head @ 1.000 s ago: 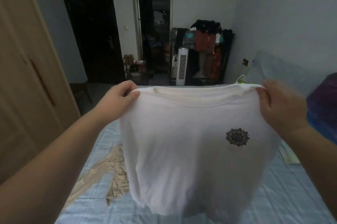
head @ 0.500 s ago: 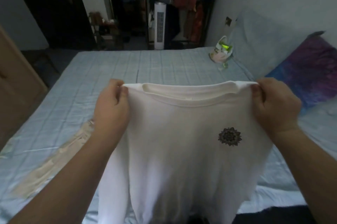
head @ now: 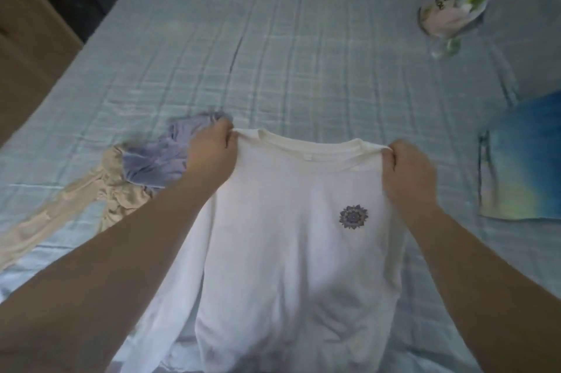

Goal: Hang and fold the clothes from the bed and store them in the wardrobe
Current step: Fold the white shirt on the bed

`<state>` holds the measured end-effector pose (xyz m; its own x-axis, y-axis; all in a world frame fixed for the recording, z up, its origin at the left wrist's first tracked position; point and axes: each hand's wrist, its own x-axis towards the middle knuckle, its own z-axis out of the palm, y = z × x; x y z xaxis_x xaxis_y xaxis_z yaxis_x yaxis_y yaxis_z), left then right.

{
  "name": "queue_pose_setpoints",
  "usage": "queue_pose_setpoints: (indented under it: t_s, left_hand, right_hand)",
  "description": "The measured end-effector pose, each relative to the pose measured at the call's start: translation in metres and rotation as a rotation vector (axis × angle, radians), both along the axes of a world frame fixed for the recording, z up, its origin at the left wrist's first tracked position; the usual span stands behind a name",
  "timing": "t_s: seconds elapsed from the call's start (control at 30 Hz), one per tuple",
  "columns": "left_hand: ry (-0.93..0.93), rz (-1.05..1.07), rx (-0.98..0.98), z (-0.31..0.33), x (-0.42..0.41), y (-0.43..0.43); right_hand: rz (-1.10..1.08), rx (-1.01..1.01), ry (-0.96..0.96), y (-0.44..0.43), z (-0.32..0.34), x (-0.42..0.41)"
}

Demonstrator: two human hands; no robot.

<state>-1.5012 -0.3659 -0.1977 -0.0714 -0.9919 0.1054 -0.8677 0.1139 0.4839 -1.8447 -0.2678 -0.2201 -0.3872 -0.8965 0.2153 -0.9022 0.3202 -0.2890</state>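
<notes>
Fingers [head: 230, 137] of both hands pinch the white shirt [head: 288, 251] at its shoulders — left hand [head: 209, 154], right hand [head: 409, 172]. Shirt hangs over the near bed [head: 303, 69]. We judge it light, limp — shoulder seams grip best.

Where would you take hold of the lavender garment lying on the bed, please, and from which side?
Probably at the bunched upper edge of the lavender garment, reaching from above at the far end. It lies crumpled, partly over the beige garment, so a top pinch there should lift it alone. Both the left hand and right hand hold the white T-shirt.
</notes>
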Motion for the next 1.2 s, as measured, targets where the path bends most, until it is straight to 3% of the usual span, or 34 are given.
queue_pose_setpoints:
  t_s: [0.23,0.6,0.9,1.1,1.2]
  left_hand:
    - [-0.127,0.183,0.219,-0.12,-0.048,-0.086]
    - [-0.241,0.157,0.13,-0.311,-0.067,-0.163]
    - [-0.353,0.062,0.041,-0.379,-0.064,-0.175]
    - [-0.305,-0.072,-0.088,-0.365,-0.058,-0.157]
    - [-0.271,-0.22,-0.053,-0.351,-0.06,-0.114]
  right_hand:
    - [-0.048,0.125,-0.029,-0.094,-0.128,-0.025]
    - [-0.082,0.015,0.007,-0.176,-0.309,-0.027]
    - [-0.017,0.033,0.146,-0.186,-0.36,-0.034]
    - [0.071,0.097,0.119,-0.171,-0.342,-0.031]
    - [0.143,0.108,0.081,-0.137,-0.325,-0.013]
